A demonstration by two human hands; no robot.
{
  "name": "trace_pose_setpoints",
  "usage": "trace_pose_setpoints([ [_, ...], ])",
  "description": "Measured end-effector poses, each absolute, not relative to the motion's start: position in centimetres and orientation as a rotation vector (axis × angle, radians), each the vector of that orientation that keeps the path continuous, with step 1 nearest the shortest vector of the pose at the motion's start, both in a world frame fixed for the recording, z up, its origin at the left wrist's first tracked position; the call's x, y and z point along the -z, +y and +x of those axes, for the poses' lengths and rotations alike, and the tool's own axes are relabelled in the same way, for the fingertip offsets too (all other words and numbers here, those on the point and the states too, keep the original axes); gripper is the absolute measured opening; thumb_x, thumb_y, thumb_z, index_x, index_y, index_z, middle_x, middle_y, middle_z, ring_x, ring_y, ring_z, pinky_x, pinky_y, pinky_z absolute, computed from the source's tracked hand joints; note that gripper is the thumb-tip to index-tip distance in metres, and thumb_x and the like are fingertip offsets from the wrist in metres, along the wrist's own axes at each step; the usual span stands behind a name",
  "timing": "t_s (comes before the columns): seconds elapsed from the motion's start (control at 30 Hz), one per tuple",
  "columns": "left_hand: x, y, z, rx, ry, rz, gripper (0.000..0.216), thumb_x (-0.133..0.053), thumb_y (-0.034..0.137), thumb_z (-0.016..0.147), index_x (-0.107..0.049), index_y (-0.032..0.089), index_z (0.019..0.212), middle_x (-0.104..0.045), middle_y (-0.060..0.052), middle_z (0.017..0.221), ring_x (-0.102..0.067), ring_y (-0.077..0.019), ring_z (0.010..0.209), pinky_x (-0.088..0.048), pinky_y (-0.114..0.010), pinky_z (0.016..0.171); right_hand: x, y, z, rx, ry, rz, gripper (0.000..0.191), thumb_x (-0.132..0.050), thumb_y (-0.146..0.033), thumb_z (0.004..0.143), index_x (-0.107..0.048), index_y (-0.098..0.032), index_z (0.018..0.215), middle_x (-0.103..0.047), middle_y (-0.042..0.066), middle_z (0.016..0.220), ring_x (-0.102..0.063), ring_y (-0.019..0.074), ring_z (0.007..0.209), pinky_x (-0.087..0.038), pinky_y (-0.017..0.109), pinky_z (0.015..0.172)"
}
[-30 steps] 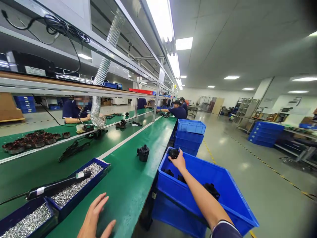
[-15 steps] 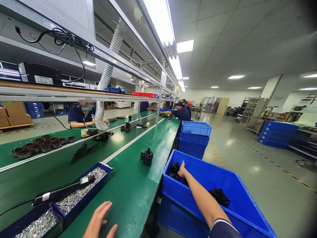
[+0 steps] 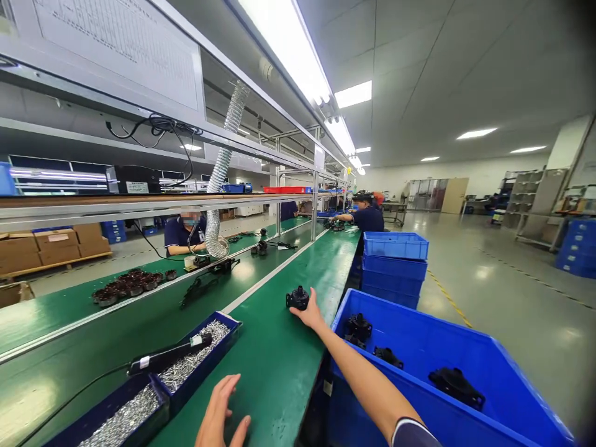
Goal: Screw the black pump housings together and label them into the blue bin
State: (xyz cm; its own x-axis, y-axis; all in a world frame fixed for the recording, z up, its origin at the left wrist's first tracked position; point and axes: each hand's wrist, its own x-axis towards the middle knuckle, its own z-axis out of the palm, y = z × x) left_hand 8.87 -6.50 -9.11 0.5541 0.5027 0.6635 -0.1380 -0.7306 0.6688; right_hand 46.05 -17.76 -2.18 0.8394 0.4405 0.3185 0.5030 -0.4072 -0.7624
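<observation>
My right hand (image 3: pixel 309 311) is at a black pump housing (image 3: pixel 298 298) standing upright on the green bench (image 3: pixel 261 347). Its thumb lies along the near side and its fingers close in on the right side; the far fingertips are hidden. Low in the view, my left hand (image 3: pixel 221 413) hovers over the bench edge area, empty, with fingers and thumb apart. To its left are dark blue trays of screws (image 3: pixel 193 360) and small metal parts (image 3: pixel 123 419). A black electric screwdriver (image 3: pixel 170 355) lies across the trays.
A large blue bin (image 3: pixel 419 323) beside the bench holds several black housings (image 3: pixel 456 386). Stacked blue crates (image 3: pixel 395 270) stand behind it. Dark ring-shaped parts (image 3: pixel 133 284) lie on the far bench. Co-workers (image 3: pixel 367 214) sit further along, under a metal frame with a flexible duct (image 3: pixel 223 167).
My right hand has come out of the blue bin, moving left to the black pump housing on the bench. My left hand stays open. The camera view has turned left.
</observation>
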Motion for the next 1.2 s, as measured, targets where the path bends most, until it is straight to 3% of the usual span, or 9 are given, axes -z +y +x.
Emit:
trace_pose_setpoints([
  [0.17, 9.4, -6.2, 8.5, -1.074, 0.261, 2.179, 0.057, -0.057, 0.031, 0.102, -0.046, 0.034, 0.159, -0.052, -0.017, 0.16, -0.063, -0.0369, 0.139, -0.068, -0.048, 0.093, 1.8, -18.5, 39.9, 0.011, -0.862, -2.067, 0.121, -0.084, -0.041, 0.078, -0.013, -0.015, 0.171, -0.077, 0.016, 0.122, -0.074, 0.0385, 0.115, -0.053, 0.048, 0.1],
  [0.27, 9.1, -6.6, 8.1, -0.956, 0.239, 2.271, 0.087, -0.071, 0.023, 0.093, -0.031, 0.037, 0.168, -0.035, -0.019, 0.172, -0.047, -0.0436, 0.155, -0.058, -0.064, 0.111, 1.4, -19.9, 33.2, -0.06, -1.084, -2.055, 0.138, -0.089, -0.046, 0.073, 0.001, -0.02, 0.174, -0.08, 0.006, 0.101, -0.077, 0.0376, 0.1, -0.054, 0.045, 0.089],
  [0.4, 7.9, -7.4, 7.4, -0.881, 0.191, 2.319, 0.129, -0.093, 0.023, 0.076, -0.008, 0.036, 0.172, -0.014, -0.025, 0.178, -0.028, -0.052, 0.162, -0.04, -0.079, 0.12, -0.3, -20.0, 24.7, -0.175, -1.22, -2.054, 0.137, -0.084, -0.049, 0.08, 0.01, -0.012, 0.173, -0.078, 0.003, 0.083, -0.076, 0.0336, 0.08, -0.05, 0.039, 0.07],
  [0.53, 7.1, -7.2, 7.1, -0.836, 0.323, 2.094, 0.127, -0.09, 0.039, 0.084, 0.005, 0.029, 0.168, -0.035, -0.027, 0.167, -0.047, -0.0459, 0.152, -0.041, -0.075, 0.121, -1.1, -19.3, 21.1, -0.303, -1.232, -1.97, 0.118, -0.075, -0.044, 0.09, 0.003, -0.014, 0.174, -0.077, 0.0, 0.081, -0.074, 0.0261, 0.067, -0.05, 0.035, 0.065],
  [0.7, 6.6, -6.5, 7.0, -0.787, 0.257, 2.015, 0.116, -0.089, 0.047, 0.082, -0.008, 0.03, 0.163, -0.045, -0.021, 0.157, -0.059, -0.0428, 0.138, -0.05, -0.066, 0.114, 0.0, -20.9, 21.8, -0.467, -1.242, -1.815, 0.111, -0.078, -0.037, 0.089, -0.008, -0.026, 0.174, -0.079, 0.004, 0.11, -0.074, 0.0193, 0.068, -0.057, 0.034, 0.068],
  [0.77, 6.6, -6.5, 7.1, -0.851, 0.195, 2.052, 0.112, -0.089, 0.042, 0.08, -0.012, 0.029, 0.16, -0.042, -0.021, 0.155, -0.057, -0.0434, 0.137, -0.05, -0.064, 0.114, 0.2, -21.9, 22.3, -0.485, -1.221, -1.733, 0.1, -0.08, -0.037, 0.088, -0.025, -0.027, 0.171, -0.076, 0.007, 0.12, -0.072, 0.0175, 0.072, -0.058, 0.032, 0.066],
  [0.9, 6.7, -6.7, 7.2, -0.979, 0.102, 2.185, 0.114, -0.09, 0.03, 0.074, -0.012, 0.029, 0.158, -0.025, -0.025, 0.161, -0.041, -0.0463, 0.151, -0.044, -0.069, 0.118, -0.2, -23.3, 22.8, -0.387, -1.092, -1.553, 0.032, -0.072, -0.046, 0.096, -0.073, -0.021, 0.116, -0.07, 0.005, 0.098, -0.063, 0.0152, 0.073, -0.048, 0.027, 0.061],
  [1.0, 6.4, -6.8, 7.2, -0.973, 0.062, 2.216, 0.11, -0.087, 0.027, 0.077, -0.011, 0.027, 0.157, -0.023, -0.027, 0.161, -0.037, -0.0455, 0.154, -0.044, -0.068, 0.118, -0.5, -23.4, 22.7, -0.664, -0.98, -1.41, 0.047, -0.071, -0.063, 0.096, -0.063, -0.02, 0.08, -0.049, -0.005, 0.063, -0.041, 0.0104, 0.055, -0.032, 0.026, 0.052],
  [1.2, 6.1, -6.7, 7.2, -0.999, 0.018, 2.216, 0.11, -0.088, 0.03, 0.081, -0.01, 0.026, 0.159, -0.025, -0.027, 0.16, -0.039, -0.043, 0.153, -0.045, -0.066, 0.118, 0.1, -23.0, 22.0, -0.935, -0.967, -1.414, 0.062, -0.076, -0.079, 0.083, -0.059, -0.019, 0.076, -0.04, -0.008, 0.06, -0.03, 0.0088, 0.054, -0.021, 0.026, 0.052],
])
